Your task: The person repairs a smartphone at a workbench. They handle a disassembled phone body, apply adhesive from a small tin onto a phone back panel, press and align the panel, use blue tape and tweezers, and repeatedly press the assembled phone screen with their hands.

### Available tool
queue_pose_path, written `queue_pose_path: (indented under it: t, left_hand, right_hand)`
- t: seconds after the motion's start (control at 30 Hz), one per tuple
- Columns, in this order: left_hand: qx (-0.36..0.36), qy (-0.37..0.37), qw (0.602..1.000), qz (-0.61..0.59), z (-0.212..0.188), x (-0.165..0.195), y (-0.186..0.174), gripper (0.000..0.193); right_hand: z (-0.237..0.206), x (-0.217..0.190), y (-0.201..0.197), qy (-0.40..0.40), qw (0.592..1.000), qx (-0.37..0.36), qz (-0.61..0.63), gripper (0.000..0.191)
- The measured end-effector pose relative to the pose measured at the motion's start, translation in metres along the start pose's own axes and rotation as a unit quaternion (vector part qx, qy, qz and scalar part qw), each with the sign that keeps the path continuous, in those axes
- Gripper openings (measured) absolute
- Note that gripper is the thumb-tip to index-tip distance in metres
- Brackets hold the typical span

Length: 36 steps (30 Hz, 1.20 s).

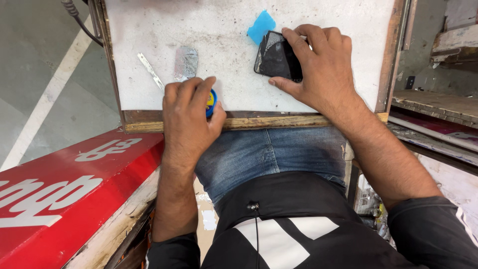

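Observation:
My left hand [186,112] is closed around a small blue and yellow object [211,101] at the near edge of the white worktop [224,30]; most of that object is hidden by my fingers. My right hand [316,65] lies flat on a black phone [275,57] with a cracked, smudged face, pinning it to the worktop. A blue plastic card [261,25] pokes out from under the phone's far left corner. Both forearms reach over my lap in blue jeans.
A thin metal strip [150,70] and a grey foil-like patch [185,63] lie on the worktop left of my left hand. A wooden frame [249,121] borders the worktop. A red sign board [64,189] sits low left. Cluttered shelves [438,104] stand at the right.

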<state>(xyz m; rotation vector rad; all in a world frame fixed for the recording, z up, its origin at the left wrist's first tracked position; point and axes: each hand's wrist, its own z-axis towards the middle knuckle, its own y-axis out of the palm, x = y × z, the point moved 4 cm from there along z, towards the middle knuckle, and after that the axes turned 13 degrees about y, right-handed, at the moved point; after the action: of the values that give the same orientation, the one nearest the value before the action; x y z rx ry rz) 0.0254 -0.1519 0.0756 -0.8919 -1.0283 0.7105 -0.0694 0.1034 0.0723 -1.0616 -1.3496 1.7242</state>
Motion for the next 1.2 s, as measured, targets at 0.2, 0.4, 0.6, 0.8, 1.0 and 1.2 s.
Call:
queue_pose_path:
  t: [0.2, 0.4, 0.6, 0.8, 1.0, 1.2]
  left_hand:
    - [0.013, -0.006, 1.0, 0.007, 0.015, -0.005, 0.007, 0.043]
    - [0.024, -0.035, 0.998, -0.039, 0.02, -0.003, 0.004, 0.036]
    - [0.019, -0.051, 0.996, -0.07, 0.019, -0.001, 0.001, 0.039]
    - [-0.003, -0.049, 0.999, -0.02, 0.021, 0.002, 0.001, 0.045]
    - [-0.038, -0.117, 0.988, -0.09, 0.028, 0.001, 0.005, 0.043]
    - [0.041, -0.129, 0.965, -0.224, 0.031, -0.001, 0.0, 0.031]
  right_hand:
    - [-0.002, 0.02, -0.003, 0.04, 0.989, 0.014, 0.143, 0.049]
    - [0.004, 0.054, -0.002, 0.092, 0.976, 0.07, 0.184, 0.007]
    - [-0.002, 0.097, -0.002, 0.145, 0.926, 0.064, 0.342, 0.018]
    - [-0.001, 0.144, 0.002, 0.181, 0.866, 0.114, 0.451, 0.025]
    - [-0.006, 0.155, -0.005, 0.174, 0.672, 0.064, 0.717, 0.033]
    - [-0.003, 0.101, -0.017, 0.297, 0.73, -0.072, 0.611, 0.013]
